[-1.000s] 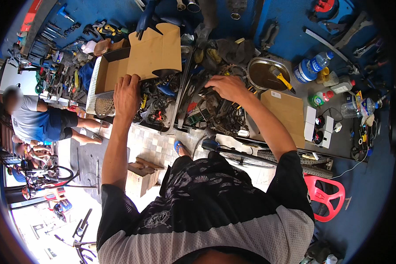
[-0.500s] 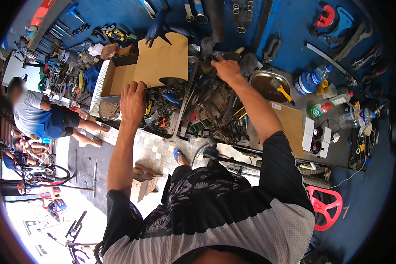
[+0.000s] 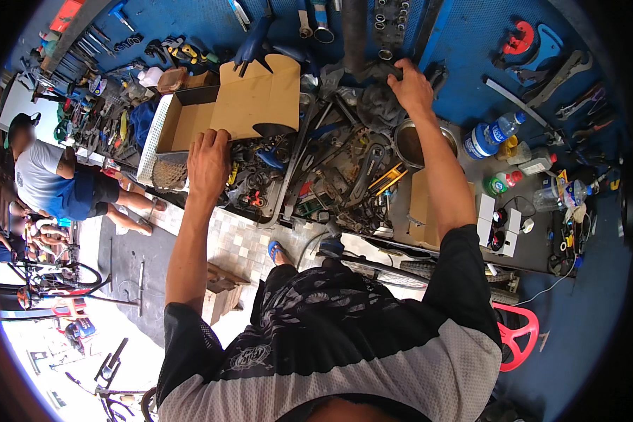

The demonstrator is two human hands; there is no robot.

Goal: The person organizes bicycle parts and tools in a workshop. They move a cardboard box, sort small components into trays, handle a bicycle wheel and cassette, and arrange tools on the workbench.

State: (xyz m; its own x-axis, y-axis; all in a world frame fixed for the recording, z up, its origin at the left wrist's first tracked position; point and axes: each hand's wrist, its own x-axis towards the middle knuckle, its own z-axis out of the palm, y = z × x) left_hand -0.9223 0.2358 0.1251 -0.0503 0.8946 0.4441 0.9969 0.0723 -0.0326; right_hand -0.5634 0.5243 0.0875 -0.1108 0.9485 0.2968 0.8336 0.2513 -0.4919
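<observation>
While a cardboard box (image 3: 243,102), eleven o'clock from the nearer left hand (image 3: 209,165), is touched by curled fingers, dark cloth (image 3: 380,110) is seen eight o'clock from the right hand (image 3: 413,91); neither grip can be told.

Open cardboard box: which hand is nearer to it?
Left. The left hand is at the near edge of the cardboard box; the right hand is well to its right.

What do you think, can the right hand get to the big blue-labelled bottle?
Probably yes. The bottle is off to the right of the right hand, and nothing seems to stand between them. I can't tell whether the fingers are gripping something.
</observation>
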